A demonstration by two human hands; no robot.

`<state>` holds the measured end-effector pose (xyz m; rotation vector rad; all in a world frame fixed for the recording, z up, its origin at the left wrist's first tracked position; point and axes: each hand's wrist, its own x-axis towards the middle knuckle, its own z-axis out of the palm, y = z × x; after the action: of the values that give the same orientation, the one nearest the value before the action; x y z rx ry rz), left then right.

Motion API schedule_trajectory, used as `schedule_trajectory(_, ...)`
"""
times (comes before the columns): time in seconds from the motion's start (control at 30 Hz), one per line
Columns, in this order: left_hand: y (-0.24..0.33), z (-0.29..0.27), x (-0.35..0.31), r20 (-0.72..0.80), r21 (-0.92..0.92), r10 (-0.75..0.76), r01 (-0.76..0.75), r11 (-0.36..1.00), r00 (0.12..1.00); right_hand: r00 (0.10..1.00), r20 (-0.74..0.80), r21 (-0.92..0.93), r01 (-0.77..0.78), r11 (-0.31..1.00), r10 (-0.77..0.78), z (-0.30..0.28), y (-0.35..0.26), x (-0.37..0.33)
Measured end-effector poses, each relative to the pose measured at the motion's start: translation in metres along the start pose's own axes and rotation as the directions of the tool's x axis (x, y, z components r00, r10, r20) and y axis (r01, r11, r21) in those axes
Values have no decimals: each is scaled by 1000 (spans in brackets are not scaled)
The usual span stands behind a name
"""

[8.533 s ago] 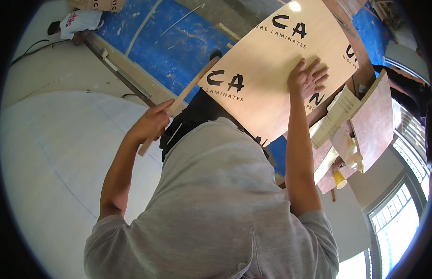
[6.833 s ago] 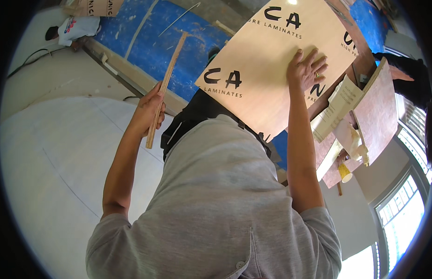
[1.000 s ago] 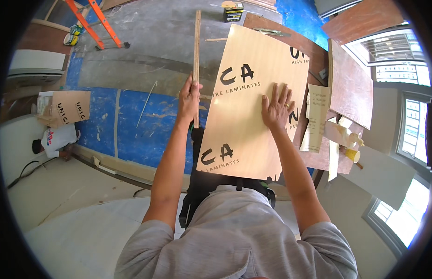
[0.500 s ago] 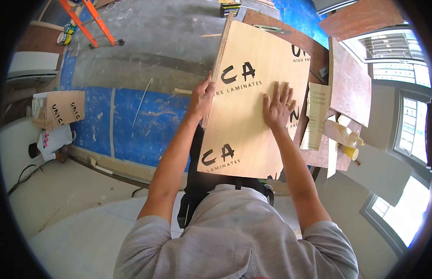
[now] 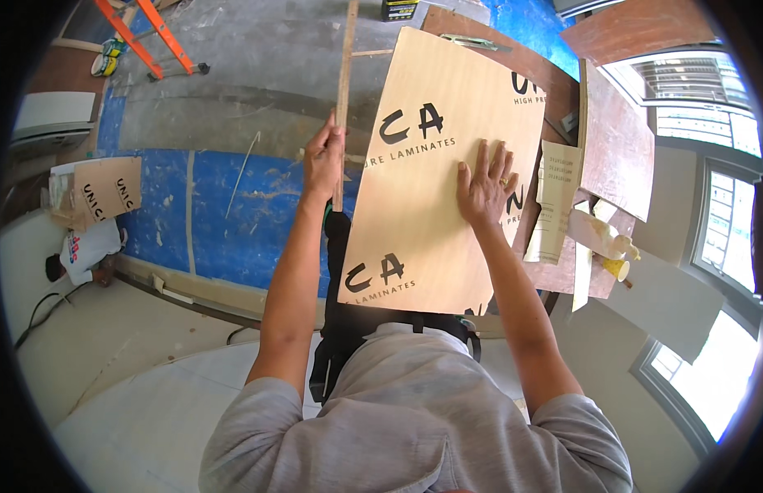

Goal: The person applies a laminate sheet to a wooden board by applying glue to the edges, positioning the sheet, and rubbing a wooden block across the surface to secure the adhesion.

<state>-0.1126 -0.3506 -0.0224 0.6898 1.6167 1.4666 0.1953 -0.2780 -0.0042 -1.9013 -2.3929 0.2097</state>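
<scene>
A pale wood-coloured laminate panel with dark printing lies tilted in front of my body. My right hand rests flat on its face, fingers spread, a ring on one of them. To the left of the panel, my left hand is closed round a long, narrow wooden strip. The strip stands nearly parallel to the panel's left edge, with a gap between them. Part of the left hand's grip is hidden behind the strip.
Brown boards and a yellowish paper sheet lie right of the panel. A yellow cup is beyond them. An orange ladder stands far left. Blue sheeting covers the floor. Another person crouches at left by a cardboard-like sheet.
My left hand has moved left with the wooden strip, away from the panel's edge. The right hand stays flat on the panel, which has shifted slightly left in view.
</scene>
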Motion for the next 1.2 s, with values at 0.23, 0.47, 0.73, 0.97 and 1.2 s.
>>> schedule_trajectory(0.23, 9, 10, -12, 224, 304, 77, -145, 942, 972, 1000, 1, -9, -12, 1000, 12, 6, 3, 0)
schedule_trajectory(0.47, 31, 10, 31, 14, 150, -22, 19, 989, 1000, 1000, 21, -6, -18, 1000, 18, 2, 5, -3)
schedule_trajectory(0.73, 23, 31, 35, 184, 241, 64, -108, 965, 981, 1000, -4, -23, -22, 999, 22, 5, 2, 0)
schedule_trajectory(0.97, 14, -51, -23, 63, 241, -19, 3, 971, 998, 1000, -22, -22, 9, 1000, -9, 7, 5, -1)
schedule_trajectory(1.2, -1, -75, -135, 63, 214, -60, 45, 976, 996, 1000, -5, -12, -6, 1000, 6, 8, 4, -1)
